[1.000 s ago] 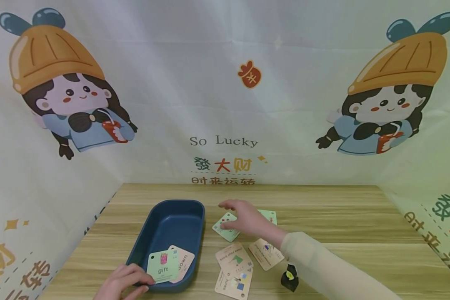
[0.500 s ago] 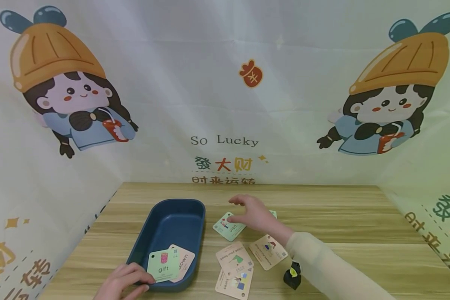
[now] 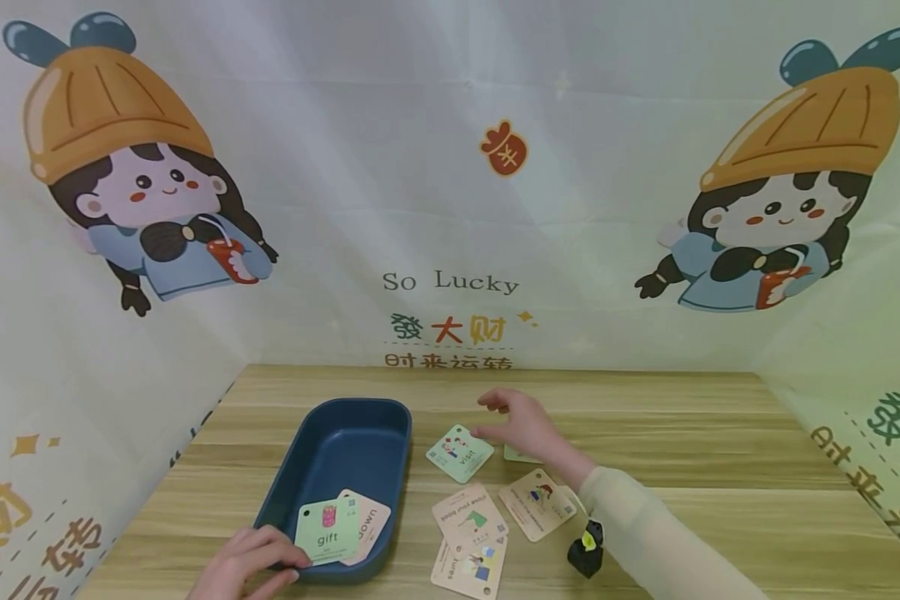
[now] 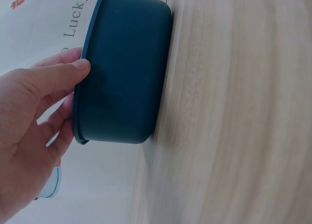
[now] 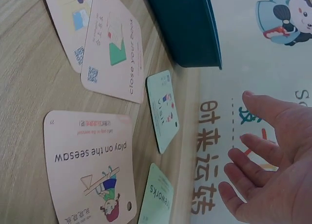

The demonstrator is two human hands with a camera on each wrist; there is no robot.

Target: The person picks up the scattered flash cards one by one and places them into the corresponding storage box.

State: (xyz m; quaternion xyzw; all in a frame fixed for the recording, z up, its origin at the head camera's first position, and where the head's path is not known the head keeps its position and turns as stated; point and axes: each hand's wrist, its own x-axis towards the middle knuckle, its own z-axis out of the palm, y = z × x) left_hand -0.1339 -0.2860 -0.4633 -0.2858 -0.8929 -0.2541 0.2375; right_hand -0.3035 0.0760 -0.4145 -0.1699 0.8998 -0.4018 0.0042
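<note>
Table (image 3: 690, 467), blue tub (image 3: 348, 458) on its left; left hand (image 3: 247, 562) grips tub's near-left rim, right hand (image 3: 523, 427) mostly open, fingers loose, nothing held, above table's far side. Visit card (image 3: 460, 454) flat just right of tub, fireworks card (image 5: 157, 194) farther right, gift card (image 3: 327, 531) in tub's near end. Best, probably: hold tub steady, pinch one card edge

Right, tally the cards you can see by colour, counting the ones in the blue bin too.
Green: 3 ("gift" card, "visit" card, card ending "works")
Pinkish beige: 4 (card ending "down", "close your book" card, "play on the seesaw" card, card ending "tures")
Total: 7
</note>
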